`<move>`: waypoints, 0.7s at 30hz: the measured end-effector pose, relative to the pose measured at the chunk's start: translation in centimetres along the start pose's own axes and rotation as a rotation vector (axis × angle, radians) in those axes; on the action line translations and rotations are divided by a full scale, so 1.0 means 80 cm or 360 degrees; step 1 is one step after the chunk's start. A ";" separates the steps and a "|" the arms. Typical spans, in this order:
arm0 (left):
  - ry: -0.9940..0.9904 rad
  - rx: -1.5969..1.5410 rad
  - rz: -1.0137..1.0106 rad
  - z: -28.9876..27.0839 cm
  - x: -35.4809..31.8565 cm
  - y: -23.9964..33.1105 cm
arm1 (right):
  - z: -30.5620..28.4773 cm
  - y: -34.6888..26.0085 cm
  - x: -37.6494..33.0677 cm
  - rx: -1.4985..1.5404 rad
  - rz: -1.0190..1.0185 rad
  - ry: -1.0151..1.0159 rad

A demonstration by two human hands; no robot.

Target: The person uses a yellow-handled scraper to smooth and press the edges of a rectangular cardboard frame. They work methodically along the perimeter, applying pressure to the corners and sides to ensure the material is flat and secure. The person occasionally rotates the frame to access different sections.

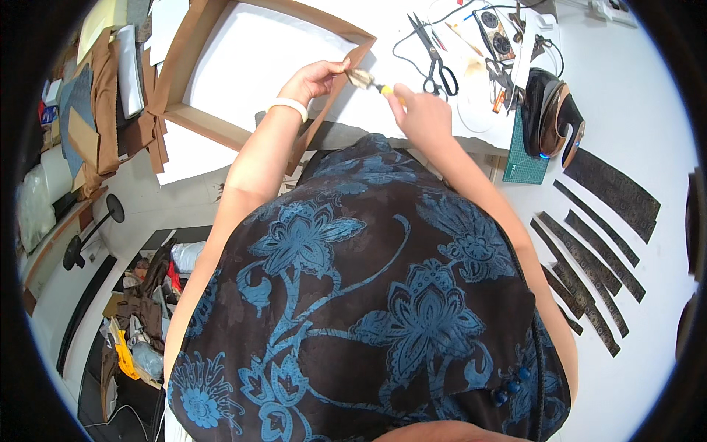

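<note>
Head view looked straight down over a dark dress with blue flowers, forearms reaching up to the white table [648, 110]. The left hand [313, 77] had thumb and fingers pinched together on a small pale tuft-like piece [360, 78], holding it steady just over the corner of a shallow wooden frame tray [193, 55]. The right hand [420, 110] was closed around a yellow-handled tool [386, 90], its tip touching the pale piece (too small to tell what sort of tool), so one hand seemed to brace while the other worked. The piece sat between the two hands, above the tray's right edge, not resting on the table as far as could be seen. Black scissors [436, 62] lay just beyond the right hand, within easy reach. An iron [554, 118] stood on its heel beside a green cutting mat [524, 158], likely parked upright to keep the soleplate off the surface. Dark patterned fabric strips [593, 254] lay spread side by side at the right, kept flat and apart. Brown cloth [110, 118] was heaped at the left.
</note>
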State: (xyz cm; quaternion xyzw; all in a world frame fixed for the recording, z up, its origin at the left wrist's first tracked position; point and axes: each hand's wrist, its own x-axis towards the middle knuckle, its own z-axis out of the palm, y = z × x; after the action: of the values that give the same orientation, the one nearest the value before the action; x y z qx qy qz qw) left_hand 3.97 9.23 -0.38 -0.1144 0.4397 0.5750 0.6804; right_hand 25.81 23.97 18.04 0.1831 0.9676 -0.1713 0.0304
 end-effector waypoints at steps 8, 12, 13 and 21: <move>-0.0125 -0.0028 -0.0098 0.006 0.001 0.007 | -0.006 0.026 0.039 -0.0122 -0.0051 0.0188; -0.0127 0.0069 -0.0116 0.009 -0.003 0.009 | -0.024 0.029 0.049 -0.0128 -0.0131 0.0198; -0.0149 0.0063 -0.0119 0.006 -0.002 0.010 | -0.023 0.019 0.043 -0.0117 -0.0160 0.0157; -0.0148 0.0063 -0.0110 0.006 0.008 0.003 | -0.031 0.019 0.057 -0.0174 -0.0132 0.0121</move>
State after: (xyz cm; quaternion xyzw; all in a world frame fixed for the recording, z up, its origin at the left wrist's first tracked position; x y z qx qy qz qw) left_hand 3.96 10.03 -0.51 -0.0892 0.4148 0.5470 0.7216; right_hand 22.12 27.72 19.32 0.1472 0.9827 -0.1123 -0.0037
